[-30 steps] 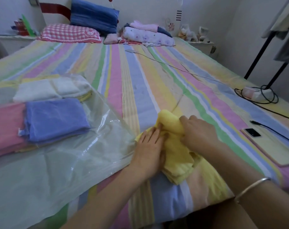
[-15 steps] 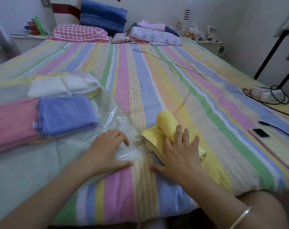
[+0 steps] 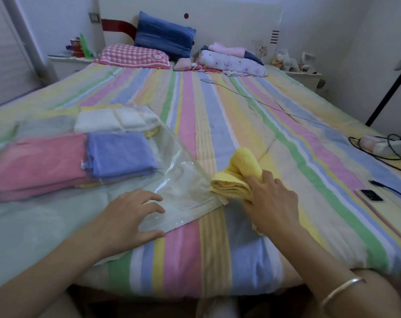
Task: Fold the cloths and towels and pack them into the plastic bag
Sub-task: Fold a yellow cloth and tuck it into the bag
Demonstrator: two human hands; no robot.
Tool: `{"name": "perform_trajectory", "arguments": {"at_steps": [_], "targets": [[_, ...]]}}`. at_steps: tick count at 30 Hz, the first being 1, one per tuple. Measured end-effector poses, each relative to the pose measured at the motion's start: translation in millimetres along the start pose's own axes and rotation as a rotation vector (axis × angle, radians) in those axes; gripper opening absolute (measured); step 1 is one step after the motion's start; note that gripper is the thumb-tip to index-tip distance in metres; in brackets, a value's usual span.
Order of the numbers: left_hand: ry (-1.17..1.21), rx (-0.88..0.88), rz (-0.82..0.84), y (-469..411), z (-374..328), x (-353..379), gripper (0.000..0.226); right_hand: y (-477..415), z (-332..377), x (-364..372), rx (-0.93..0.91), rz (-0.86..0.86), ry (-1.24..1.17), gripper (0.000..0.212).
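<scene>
Yellow terry, folded into a thick wad with one end rolled up into a hump, makes up the yellow towel point(image 3: 237, 173), which lies on the striped bed cover point(image 3: 298, 157) near the front edge of the bed, its left corner touching the mouth of the plastic bag point(image 3: 183, 191). The right hand point(image 3: 271, 204) lies over the towel's near end, fingers curled down into the fabric and thumb tucked against its side, so it grips the towel; a thin metal bangle point(image 3: 341, 291) circles that wrist. The left hand point(image 3: 130, 216) rests on the clear bag just left of the towel, palm down, fingers loosely bent and spread apart, thumb along the bag's near edge, holding nothing that I can make out. The bag lies flat across the left part of the bed, and inside it sit a pink towel point(image 3: 34, 166), a blue cloth point(image 3: 120, 154) partly overlapping it on the right, and a white towel point(image 3: 113, 120) beyond them. To the right, well apart from the hands, a dark phone point(image 3: 371, 195) lies on the cover with a black cable point(image 3: 387, 188) just beside it, and farther back a power strip point(image 3: 383, 145). At the head of the bed are a pink checked pillow point(image 3: 133, 56), a blue pillow point(image 3: 165, 34) and a floral bundle point(image 3: 231, 63).
</scene>
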State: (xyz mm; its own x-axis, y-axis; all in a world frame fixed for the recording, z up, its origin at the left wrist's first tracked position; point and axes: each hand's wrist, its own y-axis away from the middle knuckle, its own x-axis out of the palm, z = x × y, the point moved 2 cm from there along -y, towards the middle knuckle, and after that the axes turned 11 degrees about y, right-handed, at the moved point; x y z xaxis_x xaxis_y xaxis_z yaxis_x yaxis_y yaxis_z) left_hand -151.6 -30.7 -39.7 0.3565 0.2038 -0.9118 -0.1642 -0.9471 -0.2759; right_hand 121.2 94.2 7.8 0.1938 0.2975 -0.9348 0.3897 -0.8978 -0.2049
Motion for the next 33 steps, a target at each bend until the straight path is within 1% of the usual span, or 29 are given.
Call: {"name": "perform_trajectory", "arguments": {"at_steps": [3, 6, 8, 11, 13, 16, 19, 22, 25, 27, 30, 33], "targets": [[-0.068, -0.03, 0.019, 9.5, -4.7, 0.2, 0.05, 12.8, 12.5, -24.4, -0.054, -0.132, -0.133, 0.041], [-0.097, -0.086, 0.016, 20.9, 0.2, -0.7, 0.055, 22.7, 34.2, -39.6, -0.175, -0.183, -0.216, 0.044], [-0.115, -0.114, -0.007, 30.8, 7.4, -2.8, 0.056, 27.0, 49.1, -37.6, -0.268, -0.166, -0.185, 0.044], [-0.104, -0.139, -0.006, 48.1, 20.1, -5.7, 0.065, 29.5, 69.8, -15.2, -0.36, -0.055, -0.108, 0.045], [-0.091, -0.156, 0.007, 59.7, 29.8, -7.4, 0.075, 29.6, 75.8, -0.8, -0.351, -0.004, -0.074, 0.047], [-0.056, -0.17, 0.04, 73.2, 42.2, -11.3, 0.082, 27.0, 77.3, 6.4, -0.319, 0.002, -0.066, 0.049], [0.005, -0.141, 0.053, 80.8, 45.7, -18.8, 0.076, 26.2, 78.8, 9.9, -0.329, 0.002, -0.047, 0.053], [0.073, -0.101, 0.028, 84.2, 41.8, -31.4, 0.062, 27.6, 80.0, 13.6, -0.325, -0.006, -0.024, 0.055], [0.011, -0.068, 0.002, 85.2, 32.5, -41.0, 0.047, 27.1, 79.9, 17.3, -0.326, -0.001, -0.015, 0.055], [-0.034, -0.051, 0.016, 85.1, 25.2, -41.1, 0.037, 26.8, 79.7, 17.5, -0.329, -0.008, -0.016, 0.054], [-0.001, -0.124, 0.034, 84.1, 21.8, -40.1, 0.028, 25.6, 77.8, 16.2, -0.327, -0.015, -0.022, 0.054], [0.15, -0.292, 0.055, 84.1, 30.0, -44.8, 0.029, 24.9, 74.6, 15.0, -0.325, 0.002, -0.045, 0.053]]}}
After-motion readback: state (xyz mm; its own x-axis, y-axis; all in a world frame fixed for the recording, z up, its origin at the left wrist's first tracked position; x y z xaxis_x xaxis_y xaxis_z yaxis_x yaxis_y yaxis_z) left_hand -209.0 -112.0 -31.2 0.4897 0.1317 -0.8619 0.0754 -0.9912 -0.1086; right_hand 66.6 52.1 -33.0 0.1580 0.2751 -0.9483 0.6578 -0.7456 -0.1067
